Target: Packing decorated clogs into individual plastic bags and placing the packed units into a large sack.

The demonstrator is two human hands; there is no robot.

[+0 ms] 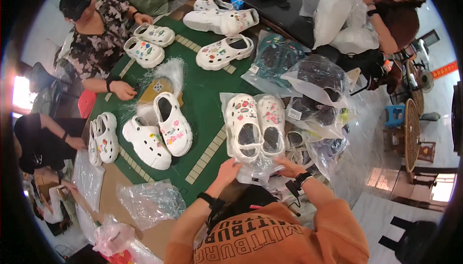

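A pair of white clogs (255, 124) with coloured charms lies inside a clear plastic bag (258, 167) on the green table mat (205, 95). My left hand (227, 169) grips the bag's near left corner. My right hand (289, 168) holds the bag's near right edge. Both wrists wear black bands, and my sleeves are orange.
Another white clog pair (156, 131) lies loose to the left, with more pairs (224, 52) farther back. Bagged dark shoes (313, 95) are piled on the right. Empty clear bags (152, 201) lie near left. A person in a patterned shirt (96, 42) sits far left, another person (390, 18) far right.
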